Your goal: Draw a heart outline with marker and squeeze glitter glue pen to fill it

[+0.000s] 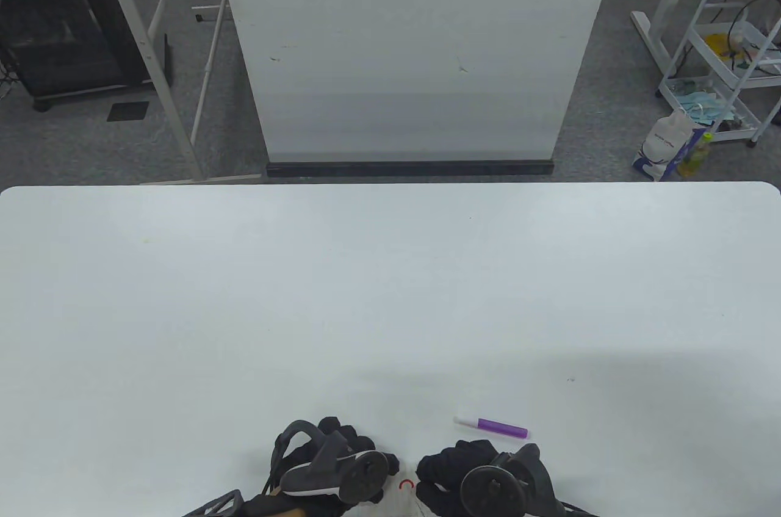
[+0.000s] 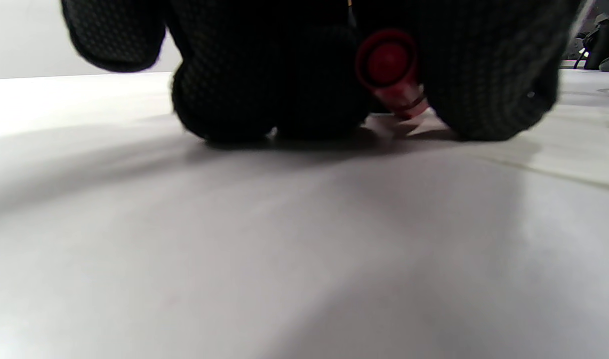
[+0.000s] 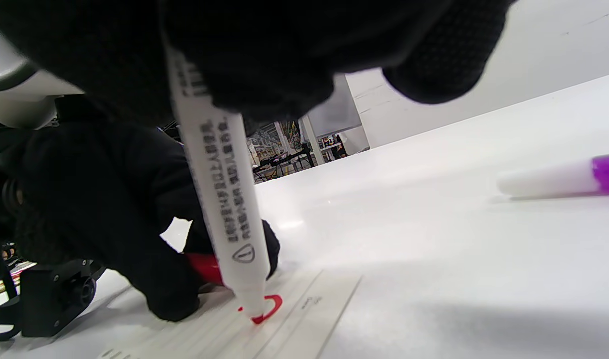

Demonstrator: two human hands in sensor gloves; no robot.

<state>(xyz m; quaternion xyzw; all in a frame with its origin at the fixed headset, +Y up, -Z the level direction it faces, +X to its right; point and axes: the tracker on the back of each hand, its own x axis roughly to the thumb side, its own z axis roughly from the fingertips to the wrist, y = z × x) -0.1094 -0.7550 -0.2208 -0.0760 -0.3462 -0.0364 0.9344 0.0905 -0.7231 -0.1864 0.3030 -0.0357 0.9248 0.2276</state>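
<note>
My right hand grips a white marker at the table's near edge. Its red tip touches a sheet of paper, where a short red curve is drawn; the curve shows between both hands in the table view. My left hand rests on the paper just left of the curve, fingers curled around the red marker cap. The purple glitter glue pen lies on the table just beyond my right hand, white nozzle pointing left, untouched.
The white table stretches far ahead and to both sides of the hands. Beyond its far edge stands a white board, with a trolley and shelving on the floor.
</note>
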